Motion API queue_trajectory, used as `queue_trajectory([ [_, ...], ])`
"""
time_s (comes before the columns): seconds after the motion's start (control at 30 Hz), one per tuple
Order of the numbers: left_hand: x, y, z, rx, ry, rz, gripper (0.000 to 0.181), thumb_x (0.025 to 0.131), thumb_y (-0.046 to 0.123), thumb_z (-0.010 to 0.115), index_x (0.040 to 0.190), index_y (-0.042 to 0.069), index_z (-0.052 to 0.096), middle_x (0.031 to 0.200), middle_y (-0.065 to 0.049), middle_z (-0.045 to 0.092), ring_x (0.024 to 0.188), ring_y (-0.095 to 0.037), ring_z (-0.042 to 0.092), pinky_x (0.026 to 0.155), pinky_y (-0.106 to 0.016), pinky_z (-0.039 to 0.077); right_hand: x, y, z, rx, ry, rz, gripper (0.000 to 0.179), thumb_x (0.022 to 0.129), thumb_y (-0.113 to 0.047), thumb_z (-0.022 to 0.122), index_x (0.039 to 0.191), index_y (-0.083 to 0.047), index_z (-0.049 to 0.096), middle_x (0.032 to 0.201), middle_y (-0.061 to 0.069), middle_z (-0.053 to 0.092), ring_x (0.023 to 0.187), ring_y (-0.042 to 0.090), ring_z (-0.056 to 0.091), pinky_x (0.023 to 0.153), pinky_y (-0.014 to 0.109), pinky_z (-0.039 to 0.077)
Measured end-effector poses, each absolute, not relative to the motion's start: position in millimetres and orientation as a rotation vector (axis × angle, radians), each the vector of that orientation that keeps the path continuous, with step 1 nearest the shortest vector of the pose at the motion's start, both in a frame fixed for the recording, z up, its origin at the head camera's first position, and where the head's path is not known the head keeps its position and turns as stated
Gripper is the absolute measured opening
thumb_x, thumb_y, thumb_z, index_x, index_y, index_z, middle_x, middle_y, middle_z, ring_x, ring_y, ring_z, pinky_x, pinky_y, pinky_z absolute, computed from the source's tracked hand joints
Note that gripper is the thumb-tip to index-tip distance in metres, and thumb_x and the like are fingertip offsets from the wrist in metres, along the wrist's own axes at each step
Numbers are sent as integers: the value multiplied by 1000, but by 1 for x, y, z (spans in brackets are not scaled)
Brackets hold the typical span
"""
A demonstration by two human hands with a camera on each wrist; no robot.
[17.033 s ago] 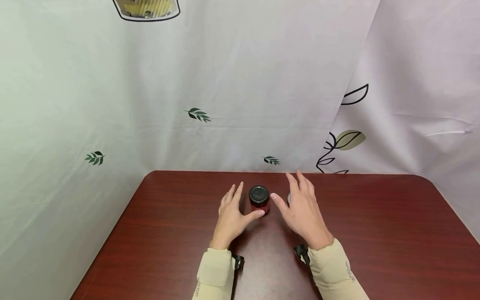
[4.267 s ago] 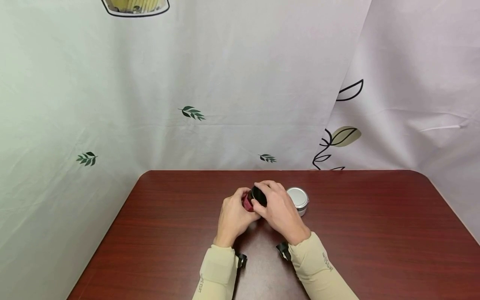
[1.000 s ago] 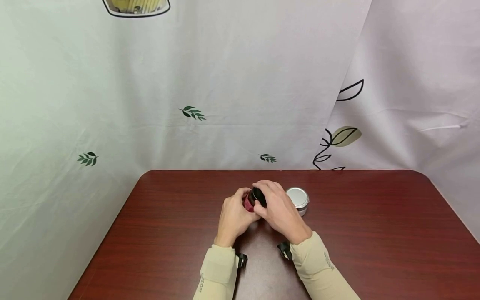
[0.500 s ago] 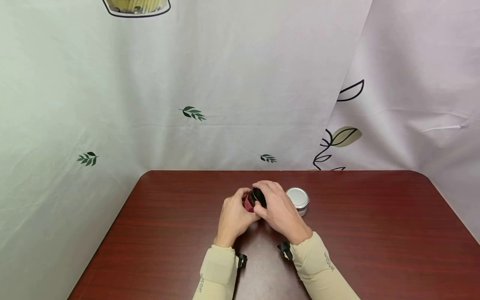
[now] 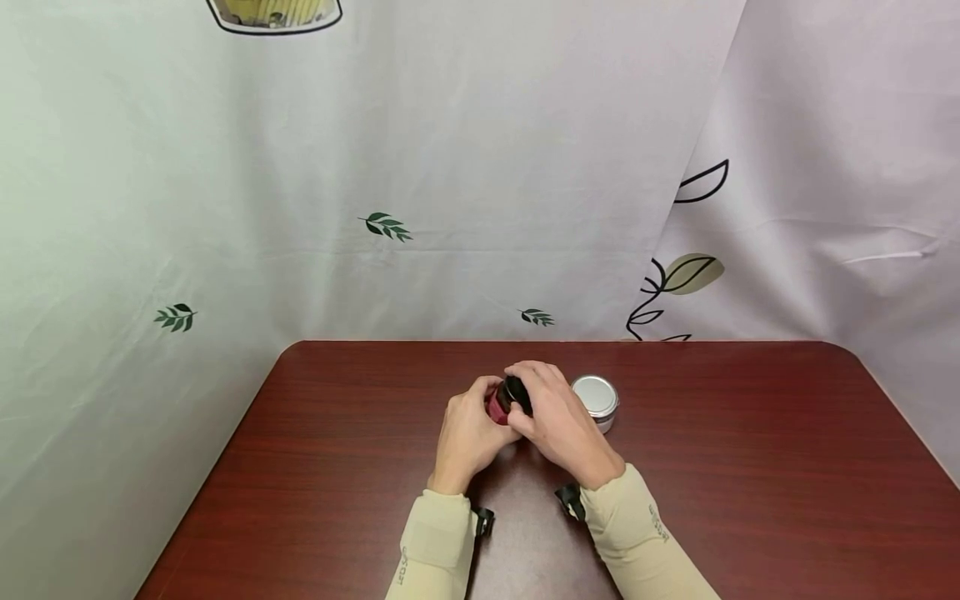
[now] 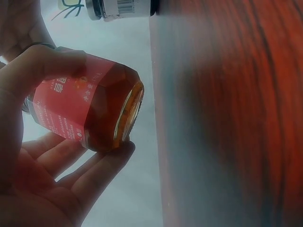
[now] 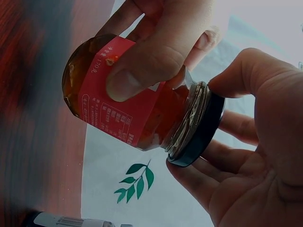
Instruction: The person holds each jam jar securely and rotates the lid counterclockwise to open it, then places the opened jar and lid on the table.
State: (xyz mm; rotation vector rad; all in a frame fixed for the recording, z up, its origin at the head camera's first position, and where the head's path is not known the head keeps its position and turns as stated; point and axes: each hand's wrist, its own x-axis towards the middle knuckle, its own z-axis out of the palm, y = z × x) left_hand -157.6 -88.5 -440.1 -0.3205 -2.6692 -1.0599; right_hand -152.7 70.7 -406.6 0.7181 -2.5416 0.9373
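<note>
My left hand (image 5: 467, 433) grips the body of a glass jar (image 5: 497, 408) with a red label and amber-red contents. In the right wrist view, the left thumb presses across the label (image 7: 142, 106). My right hand (image 5: 558, 417) has its fingers and thumb around the jar's black lid (image 7: 201, 132). Glass threads show between lid and label there. The jar tilts with its lid towards the right hand. Its base (image 6: 130, 111) appears raised off the table in the left wrist view. Part of the lid is hidden under the right fingers in the head view.
A silver-lidded round container (image 5: 596, 396) stands just right of my right hand; a barcode label (image 6: 125, 7) shows on its side in the left wrist view. The dark red table (image 5: 750, 467) ends at a pale patterned cloth (image 5: 480, 167) behind.
Seventeen seconds ago the jar stood upright between my spread hands. It has since been lifted and tilted, held by body and lid. Over the last second almost nothing has moved.
</note>
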Motion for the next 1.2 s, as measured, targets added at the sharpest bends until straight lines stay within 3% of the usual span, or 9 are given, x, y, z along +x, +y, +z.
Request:
queue_trajectory([
  [0.63, -160, -82, -443, -321, -2661, -1090, 52, 77, 35, 81, 119, 9, 66, 95, -3, 72, 76, -16, 65, 71, -32, 54, -152, 77, -405, 680, -2592, 953, 45, 83, -8, 67, 127, -1, 61, 128, 14, 60, 121, 30, 53, 100, 43, 46],
  [0.9, -164, -95, -439, -284, -2710, -1115, 54, 77, 36, 81, 121, 9, 65, 106, -9, 73, 91, -25, 69, 79, -42, 56, -155, 65, -404, 621, -2632, 973, 46, 85, -11, 66, 130, -7, 60, 131, 8, 58, 120, 24, 51, 98, 38, 46],
  [1.2, -164, -95, -434, -280, -2717, -1148, 58, 76, 35, 82, 123, 7, 63, 108, -11, 72, 88, -24, 68, 77, -41, 56, -158, 67, -403, 588, -2604, 1018, 47, 85, -12, 64, 132, -8, 59, 133, 5, 56, 121, 22, 50, 97, 38, 47],
])
